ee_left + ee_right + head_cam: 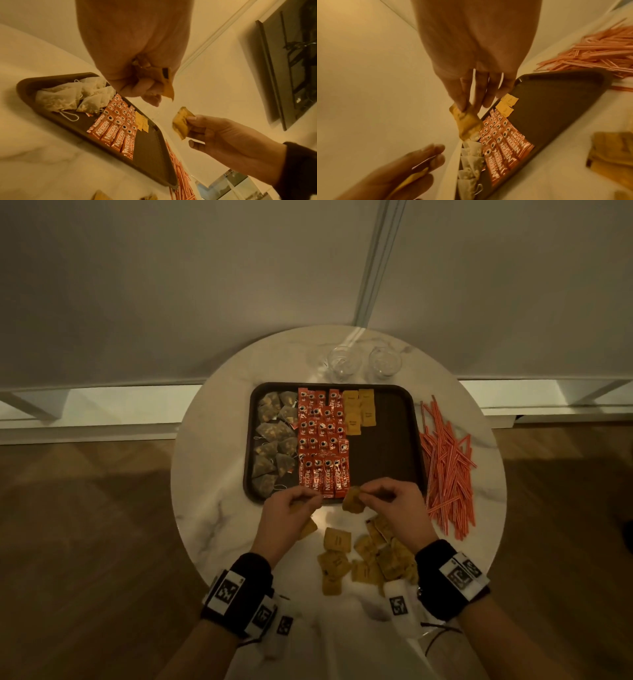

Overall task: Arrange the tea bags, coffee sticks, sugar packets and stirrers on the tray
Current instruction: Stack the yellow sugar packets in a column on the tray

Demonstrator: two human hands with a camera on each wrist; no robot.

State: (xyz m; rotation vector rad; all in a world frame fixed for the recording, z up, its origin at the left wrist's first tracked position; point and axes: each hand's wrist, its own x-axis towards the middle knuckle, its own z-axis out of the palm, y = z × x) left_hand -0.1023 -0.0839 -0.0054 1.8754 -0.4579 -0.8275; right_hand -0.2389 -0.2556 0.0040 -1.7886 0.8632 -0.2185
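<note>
A dark tray on the round table holds tea bags at its left, red coffee sticks in the middle and a few yellow sugar packets at the back. My right hand pinches a yellow sugar packet just above the tray's near edge. My left hand grips more sugar packets in its curled fingers. Loose sugar packets lie on the table between my wrists. Red-and-white stirrers lie in a pile right of the tray.
Two clear glasses stand behind the tray. The marble table is round, with wooden floor below it on both sides. The tray's right half is bare.
</note>
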